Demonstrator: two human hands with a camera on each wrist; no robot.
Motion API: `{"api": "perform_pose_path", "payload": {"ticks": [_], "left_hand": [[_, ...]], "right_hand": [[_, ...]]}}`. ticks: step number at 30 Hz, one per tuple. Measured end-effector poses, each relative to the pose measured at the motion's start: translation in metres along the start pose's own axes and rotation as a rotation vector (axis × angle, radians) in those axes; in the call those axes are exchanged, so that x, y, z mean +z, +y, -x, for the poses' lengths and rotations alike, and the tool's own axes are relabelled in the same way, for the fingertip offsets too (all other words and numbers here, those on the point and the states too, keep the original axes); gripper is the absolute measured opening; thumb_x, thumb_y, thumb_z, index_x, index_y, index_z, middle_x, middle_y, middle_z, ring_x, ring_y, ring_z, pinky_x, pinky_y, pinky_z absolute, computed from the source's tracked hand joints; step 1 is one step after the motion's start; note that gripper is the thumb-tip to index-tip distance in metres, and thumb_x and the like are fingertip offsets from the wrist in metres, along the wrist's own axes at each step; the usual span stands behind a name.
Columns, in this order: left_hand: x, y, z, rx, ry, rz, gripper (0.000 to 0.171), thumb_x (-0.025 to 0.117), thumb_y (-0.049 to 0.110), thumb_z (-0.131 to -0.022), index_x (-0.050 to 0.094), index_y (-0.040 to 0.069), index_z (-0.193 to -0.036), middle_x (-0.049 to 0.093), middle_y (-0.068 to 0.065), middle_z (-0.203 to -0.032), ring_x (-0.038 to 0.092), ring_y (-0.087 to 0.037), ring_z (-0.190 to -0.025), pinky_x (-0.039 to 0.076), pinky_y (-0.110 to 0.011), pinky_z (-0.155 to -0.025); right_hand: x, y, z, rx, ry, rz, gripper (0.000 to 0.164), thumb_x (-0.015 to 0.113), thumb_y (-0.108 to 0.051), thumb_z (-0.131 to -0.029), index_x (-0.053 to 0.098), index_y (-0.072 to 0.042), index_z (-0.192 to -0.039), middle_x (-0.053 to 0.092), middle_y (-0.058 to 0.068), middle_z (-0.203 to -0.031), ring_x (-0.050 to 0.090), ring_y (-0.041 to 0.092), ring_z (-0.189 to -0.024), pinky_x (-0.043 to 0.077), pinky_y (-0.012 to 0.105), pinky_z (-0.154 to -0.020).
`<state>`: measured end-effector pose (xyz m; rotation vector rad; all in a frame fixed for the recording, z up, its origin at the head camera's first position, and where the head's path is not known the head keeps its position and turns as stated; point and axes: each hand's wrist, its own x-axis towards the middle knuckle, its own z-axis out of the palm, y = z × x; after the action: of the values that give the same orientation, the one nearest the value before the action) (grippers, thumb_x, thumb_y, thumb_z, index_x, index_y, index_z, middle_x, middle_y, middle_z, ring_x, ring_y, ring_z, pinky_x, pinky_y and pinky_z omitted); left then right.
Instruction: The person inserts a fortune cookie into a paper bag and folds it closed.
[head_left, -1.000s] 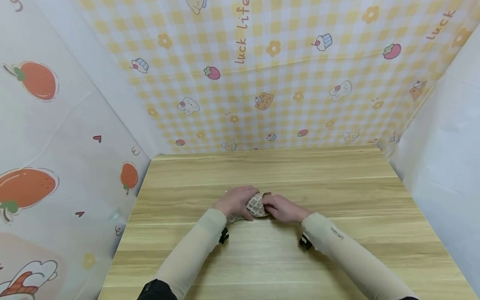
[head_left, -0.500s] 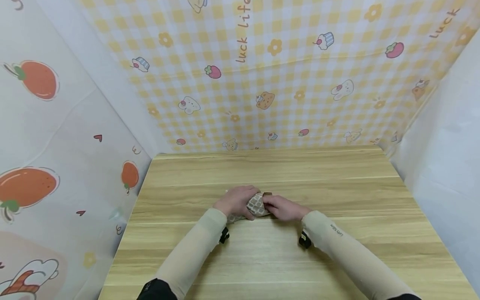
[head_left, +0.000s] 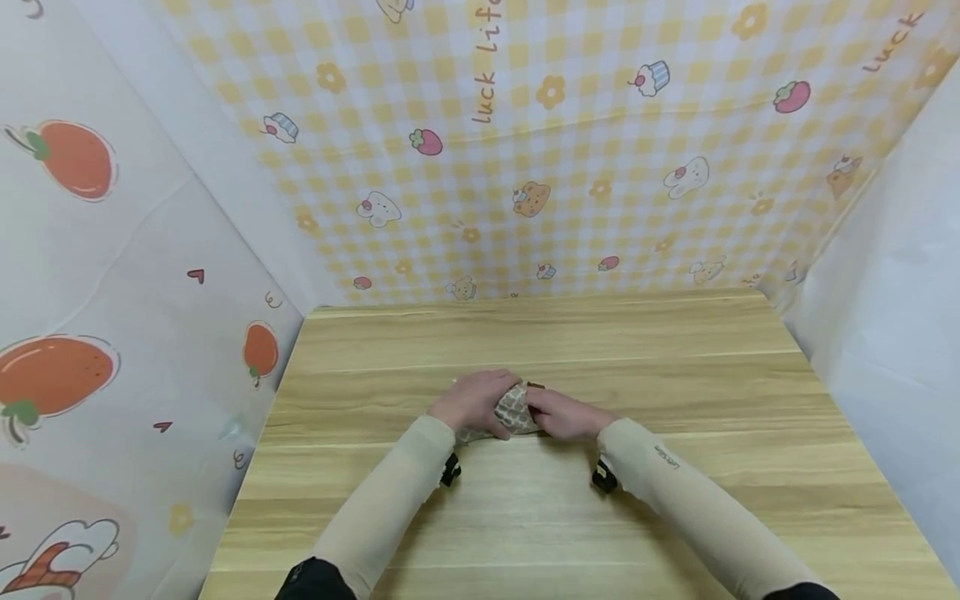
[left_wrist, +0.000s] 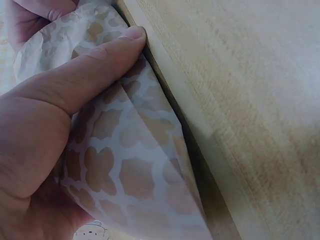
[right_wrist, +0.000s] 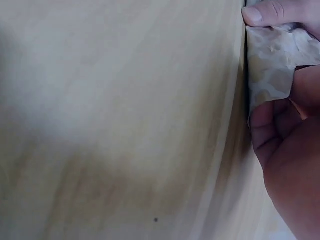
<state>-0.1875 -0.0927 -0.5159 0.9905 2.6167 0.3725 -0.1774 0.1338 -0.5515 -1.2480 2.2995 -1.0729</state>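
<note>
A paper bag [head_left: 514, 410] with a brown-and-white pattern lies on its side on the table, its mouth toward the right. My left hand [head_left: 474, 403] grips it from above; in the left wrist view the thumb [left_wrist: 95, 67] presses along the creased paper [left_wrist: 135, 175]. At the mouth is my right hand [head_left: 564, 413], its fingertips tucked inside the bag and hidden. In the right wrist view, bent fingers [right_wrist: 270, 127] show below the paper's edge [right_wrist: 270, 75]. Whether they hold the paper or something inside cannot be seen.
The wood-grain table [head_left: 600, 517] extends around both hands. A yellow checked backdrop [head_left: 487, 167] stands behind it, with white sheets at the left [head_left: 150, 250] and right [head_left: 885, 300]. Black wrist camera mounts [head_left: 604, 477] hang beneath the sleeves.
My right hand and forearm have shifted slightly left, toward the bag, and less of the brown edge at its mouth shows. My left hand stays nearly in place.
</note>
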Motion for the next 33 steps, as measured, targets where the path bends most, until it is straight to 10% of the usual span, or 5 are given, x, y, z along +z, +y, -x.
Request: {"api": "perform_pose_path", "payload": {"ticks": [15,33], "left_hand": [[-0.001,0.005,-0.001,-0.022,0.007,0.013,0.089,0.099,0.033,-0.07,0.056,0.016,-0.147,0.063,0.0,-0.139,0.059,-0.02,-0.128,0.051,-0.039,-0.11],[0.002,0.005,0.005,-0.062,0.156,0.153,0.103,0.098,0.04,-0.071,0.045,0.02,-0.157,0.06,-0.002,-0.147,0.059,-0.023,-0.13,0.05,-0.047,-0.11]], "right_hand": [[-0.001,-0.014,0.003,0.106,0.078,0.013,0.022,0.056,-0.001,-0.101,0.069,-0.01,-0.116,0.071,0.001,-0.11,0.064,0.014,-0.1,0.055,0.036,-0.09],[-0.023,-0.035,0.011,0.08,0.282,0.072,0.027,0.057,-0.006,-0.106,0.072,-0.01,-0.129,0.074,0.004,-0.121,0.069,0.017,-0.106,0.059,0.037,-0.091]]}}
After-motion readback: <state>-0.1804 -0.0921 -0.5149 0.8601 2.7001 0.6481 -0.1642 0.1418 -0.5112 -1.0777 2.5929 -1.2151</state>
